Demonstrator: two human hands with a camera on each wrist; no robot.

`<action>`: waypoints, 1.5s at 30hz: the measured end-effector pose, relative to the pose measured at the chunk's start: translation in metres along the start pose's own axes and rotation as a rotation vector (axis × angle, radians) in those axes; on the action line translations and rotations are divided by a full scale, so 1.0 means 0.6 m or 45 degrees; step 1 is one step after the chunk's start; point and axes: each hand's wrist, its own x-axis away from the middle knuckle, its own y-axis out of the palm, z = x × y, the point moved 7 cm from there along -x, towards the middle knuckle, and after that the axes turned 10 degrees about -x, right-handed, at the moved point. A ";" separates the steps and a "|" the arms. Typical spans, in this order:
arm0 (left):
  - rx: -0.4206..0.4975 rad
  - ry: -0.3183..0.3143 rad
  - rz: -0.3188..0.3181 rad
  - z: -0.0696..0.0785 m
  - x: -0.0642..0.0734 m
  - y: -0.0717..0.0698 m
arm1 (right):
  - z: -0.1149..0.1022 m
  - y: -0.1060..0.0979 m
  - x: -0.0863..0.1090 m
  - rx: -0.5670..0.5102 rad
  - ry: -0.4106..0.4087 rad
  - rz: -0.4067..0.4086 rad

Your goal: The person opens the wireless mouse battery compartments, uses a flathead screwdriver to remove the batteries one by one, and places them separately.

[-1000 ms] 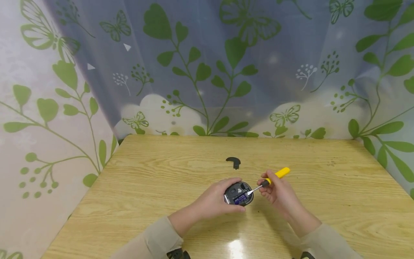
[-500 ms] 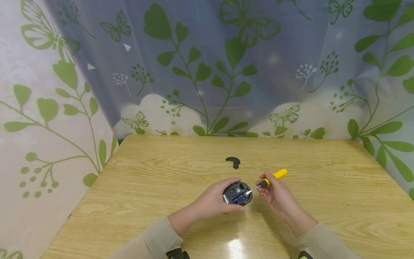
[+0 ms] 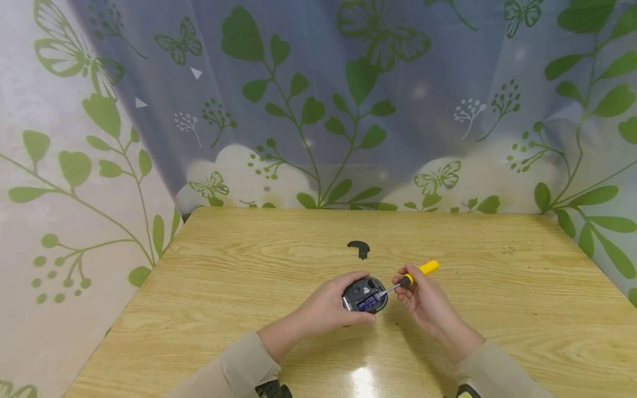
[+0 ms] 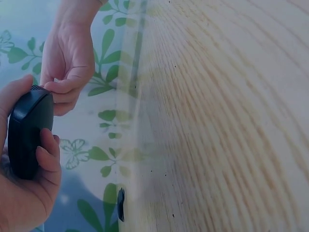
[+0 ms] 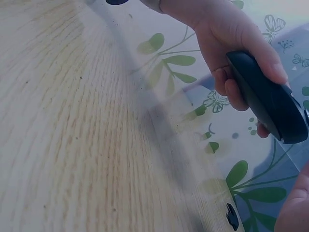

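A black computer mouse (image 3: 354, 291) is held by my left hand (image 3: 323, 307), underside up, thumb and fingers around its edges. Its battery bay is uncovered, with a purple battery (image 3: 369, 303) inside. My right hand (image 3: 430, 307) pinches a screwdriver (image 3: 429, 267) with a yellow handle and dark collar. The screwdriver's metal tip reaches the end of the bay beside the battery; whether it touches the battery cannot be told. In the left wrist view the mouse (image 4: 31, 133) hides the screwdriver. The right wrist view shows the mouse (image 5: 265, 99) from its rounded side.
A curved black battery cover (image 3: 362, 248) lies on the wooden table (image 3: 239, 254) beyond the mouse. Behind the table hangs a curtain (image 3: 298, 110) printed with leaves and butterflies, and another patterned sheet (image 3: 89, 221) stands at the left.
My right hand and the screwdriver have shifted slightly left and toward me. The mouse has moved a little left with my left hand. Both grips stay the same.
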 end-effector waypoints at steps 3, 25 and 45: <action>0.006 0.009 0.006 0.001 -0.001 0.000 | 0.001 0.000 0.000 -0.014 0.007 -0.002; 0.000 -0.001 -0.019 -0.006 -0.006 0.005 | 0.001 -0.005 -0.004 -0.016 -0.026 0.016; 0.036 -0.047 -0.005 -0.017 -0.019 0.009 | -0.015 -0.010 -0.007 -0.001 -0.088 0.043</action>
